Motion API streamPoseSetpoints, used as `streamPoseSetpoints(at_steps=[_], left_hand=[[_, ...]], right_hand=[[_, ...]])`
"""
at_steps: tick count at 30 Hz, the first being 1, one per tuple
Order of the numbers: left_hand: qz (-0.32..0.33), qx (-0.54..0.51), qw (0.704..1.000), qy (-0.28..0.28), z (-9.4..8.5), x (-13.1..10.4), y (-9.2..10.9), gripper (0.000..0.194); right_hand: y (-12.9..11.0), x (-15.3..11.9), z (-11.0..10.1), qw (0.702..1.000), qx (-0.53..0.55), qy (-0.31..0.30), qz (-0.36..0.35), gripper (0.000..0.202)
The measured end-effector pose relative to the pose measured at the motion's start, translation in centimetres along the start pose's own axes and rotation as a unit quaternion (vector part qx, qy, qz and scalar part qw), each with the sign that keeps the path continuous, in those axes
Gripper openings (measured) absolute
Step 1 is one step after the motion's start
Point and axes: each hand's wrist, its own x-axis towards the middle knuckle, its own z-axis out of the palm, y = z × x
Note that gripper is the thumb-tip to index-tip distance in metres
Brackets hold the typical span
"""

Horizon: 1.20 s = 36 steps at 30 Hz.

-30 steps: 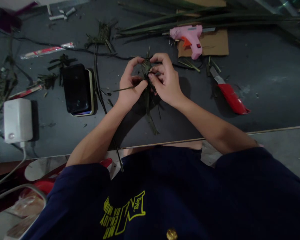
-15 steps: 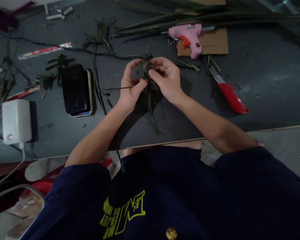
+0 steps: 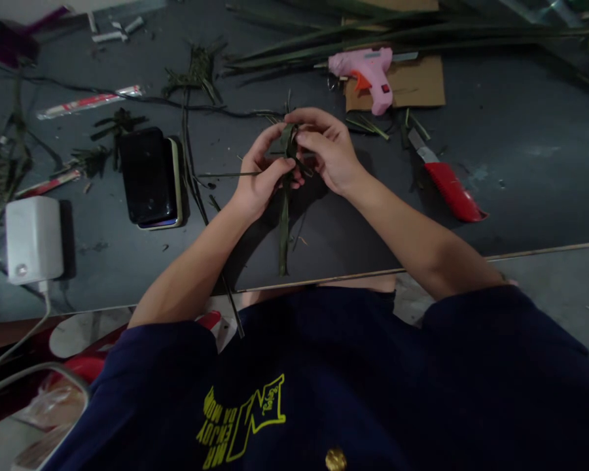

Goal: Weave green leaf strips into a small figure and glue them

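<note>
A dark green piece of woven leaf strips (image 3: pixel 288 140) is between my two hands above the table's front part. One long strip hangs from it toward me, and a thin stalk (image 3: pixel 228 174) sticks out to the left. My left hand (image 3: pixel 262 171) pinches the piece with the thumb on top, near its middle. My right hand (image 3: pixel 331 147) is closed on its upper right side, with thumb and forefinger at a curved strip. Some of the fingers are hidden behind the leaves.
A pink glue gun (image 3: pixel 366 70) lies on cardboard (image 3: pixel 422 82) beside long leaves (image 3: pixel 294 49). Right of my hands is a red-handled knife (image 3: pixel 454 190). Leftward are stacked phones (image 3: pixel 148 175), a white charger (image 3: pixel 34 239), a wrapped red stick (image 3: pixel 91 101) and another woven leaf piece (image 3: pixel 196 69).
The woven piece has turned, so its hanging strip now points straighter toward me. My right fingers have shifted up and over its top; my left hand stays nearly in place.
</note>
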Motion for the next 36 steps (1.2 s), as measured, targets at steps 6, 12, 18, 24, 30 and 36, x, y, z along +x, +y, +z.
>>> streamPoseSetpoints(at_steps=[6, 12, 18, 24, 30, 36], left_hand=[[0.014, 0.027, 1.000, 0.006, -0.4, 0.2, -1.0, 0.057], [0.010, 0.024, 1.000, 0.012, -0.5, 0.3, -0.8, 0.052], [0.018, 0.008, 1.000, 0.011, -0.5, 0.4, -1.1, 0.051], [0.016, 0.031, 0.999, 0.019, -0.1, 0.1, -0.7, 0.053], [0.032, 0.028, 0.999, 0.007, 0.1, 0.0, -0.6, 0.052], [0.033, 0.018, 0.999, 0.002, -0.1, 0.1, -1.0, 0.047]], right_hand=[[0.7, 0.1, -0.5, 0.991, -0.127, 0.046, -0.022, 0.032], [1.3, 0.2, -0.6, 0.994, -0.100, 0.049, -0.017, 0.053], [1.7, 0.3, -0.4, 0.995, -0.073, 0.053, 0.053, 0.056], [1.2, 0.3, 0.2, 0.991, -0.071, 0.081, 0.080, 0.049], [1.5, 0.2, 0.3, 0.985, -0.128, 0.096, 0.060, 0.032], [1.2, 0.0, 0.5, 0.984, -0.160, 0.065, 0.045, 0.014]])
